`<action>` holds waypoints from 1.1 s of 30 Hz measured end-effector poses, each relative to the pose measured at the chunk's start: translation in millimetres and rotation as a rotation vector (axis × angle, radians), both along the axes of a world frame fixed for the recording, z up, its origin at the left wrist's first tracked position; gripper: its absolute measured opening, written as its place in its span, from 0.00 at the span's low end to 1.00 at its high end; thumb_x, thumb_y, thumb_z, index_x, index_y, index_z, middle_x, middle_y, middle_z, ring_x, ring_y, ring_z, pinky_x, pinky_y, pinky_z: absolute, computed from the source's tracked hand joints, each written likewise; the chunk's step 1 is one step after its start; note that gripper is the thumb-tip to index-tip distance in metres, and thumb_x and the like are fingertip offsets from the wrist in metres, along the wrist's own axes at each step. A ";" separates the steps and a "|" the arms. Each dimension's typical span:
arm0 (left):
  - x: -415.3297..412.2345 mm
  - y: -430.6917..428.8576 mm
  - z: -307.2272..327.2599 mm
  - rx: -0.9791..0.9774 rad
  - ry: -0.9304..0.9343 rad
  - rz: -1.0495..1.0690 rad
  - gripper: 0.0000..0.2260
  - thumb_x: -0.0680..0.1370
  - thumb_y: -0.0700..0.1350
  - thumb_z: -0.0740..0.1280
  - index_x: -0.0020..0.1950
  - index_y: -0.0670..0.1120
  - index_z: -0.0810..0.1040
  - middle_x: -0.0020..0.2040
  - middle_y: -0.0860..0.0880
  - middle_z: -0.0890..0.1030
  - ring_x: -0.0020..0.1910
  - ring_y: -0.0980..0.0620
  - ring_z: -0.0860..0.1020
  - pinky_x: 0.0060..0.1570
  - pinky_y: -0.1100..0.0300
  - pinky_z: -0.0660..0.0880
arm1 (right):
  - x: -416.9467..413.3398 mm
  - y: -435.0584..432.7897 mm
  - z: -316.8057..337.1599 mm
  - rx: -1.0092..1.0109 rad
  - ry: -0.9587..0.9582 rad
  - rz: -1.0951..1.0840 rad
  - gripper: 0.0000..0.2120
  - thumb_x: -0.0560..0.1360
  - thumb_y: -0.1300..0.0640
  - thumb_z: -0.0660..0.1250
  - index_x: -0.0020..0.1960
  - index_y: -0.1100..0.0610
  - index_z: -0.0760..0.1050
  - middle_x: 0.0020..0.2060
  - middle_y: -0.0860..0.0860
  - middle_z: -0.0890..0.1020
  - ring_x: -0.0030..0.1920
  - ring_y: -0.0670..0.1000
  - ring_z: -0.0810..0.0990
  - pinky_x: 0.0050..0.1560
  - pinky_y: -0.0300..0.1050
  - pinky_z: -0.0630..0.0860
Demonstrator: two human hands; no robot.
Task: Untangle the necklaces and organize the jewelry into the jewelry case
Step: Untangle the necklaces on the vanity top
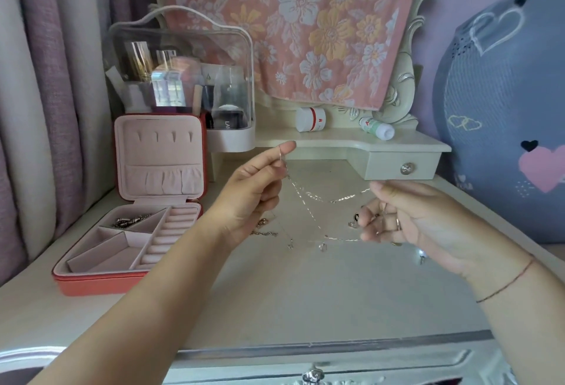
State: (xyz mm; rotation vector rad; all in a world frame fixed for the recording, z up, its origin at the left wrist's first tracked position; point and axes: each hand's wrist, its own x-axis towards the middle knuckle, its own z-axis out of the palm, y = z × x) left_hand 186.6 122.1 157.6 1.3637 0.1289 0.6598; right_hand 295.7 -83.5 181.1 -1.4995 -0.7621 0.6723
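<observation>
My left hand (256,189) is raised above the dressing table and pinches one end of thin silver necklaces (308,204) between thumb and forefinger. My right hand (406,216) grips the other ends at the right, fingers curled. The chains cross between my hands, and small pendants (322,246) dangle just above the tabletop. A gold chain (263,233) lies on the table under my left hand. The open coral jewelry case (101,282) with pink lining sits at the left, lid upright; some metal pieces (130,221) lie in its back compartment.
A clear cosmetics organizer (238,137) stands behind the case. A white jar (310,119) and a tipped white bottle (377,128) lie on the raised shelf above a small drawer (403,167). Small jewelry bits (422,254) lie under my right wrist. A blue cushion (504,115) leans at the right.
</observation>
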 end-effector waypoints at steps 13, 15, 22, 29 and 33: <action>-15.3 -10.4 24.2 0.067 0.075 -0.180 0.18 0.78 0.33 0.59 0.62 0.48 0.78 0.36 0.57 0.71 0.24 0.59 0.55 0.23 0.67 0.51 | 4.1 25.4 -44.7 0.223 -0.105 -0.120 0.15 0.76 0.72 0.59 0.40 0.54 0.74 0.30 0.51 0.68 0.26 0.46 0.63 0.30 0.40 0.67; -17.6 -10.8 28.3 0.081 0.083 -0.189 0.18 0.78 0.33 0.60 0.62 0.49 0.79 0.36 0.56 0.71 0.24 0.59 0.54 0.24 0.67 0.50 | 1.8 24.9 -47.3 0.116 -0.335 -0.108 0.17 0.74 0.69 0.61 0.34 0.52 0.78 0.29 0.48 0.71 0.28 0.47 0.65 0.33 0.39 0.64; -19.5 -14.6 40.0 0.108 0.073 -0.223 0.18 0.77 0.34 0.61 0.61 0.49 0.80 0.36 0.56 0.72 0.27 0.55 0.51 0.25 0.65 0.50 | -10.0 29.9 -48.5 -0.031 -0.516 -0.020 0.12 0.71 0.41 0.67 0.50 0.44 0.82 0.50 0.44 0.76 0.43 0.41 0.75 0.49 0.32 0.69; -16.5 -16.9 44.5 0.128 0.057 -0.235 0.18 0.74 0.35 0.63 0.60 0.49 0.81 0.37 0.55 0.71 0.27 0.55 0.52 0.24 0.65 0.50 | -15.1 35.4 -53.6 0.047 -0.443 0.093 0.09 0.73 0.45 0.69 0.39 0.48 0.84 0.47 0.40 0.76 0.47 0.44 0.75 0.49 0.37 0.70; -17.9 -6.5 39.1 0.112 0.089 -0.154 0.19 0.78 0.32 0.59 0.62 0.49 0.79 0.37 0.55 0.70 0.28 0.55 0.52 0.26 0.64 0.49 | -7.7 24.8 -43.8 0.254 -0.139 0.127 0.14 0.65 0.40 0.72 0.32 0.50 0.80 0.54 0.50 0.81 0.59 0.42 0.76 0.57 0.38 0.65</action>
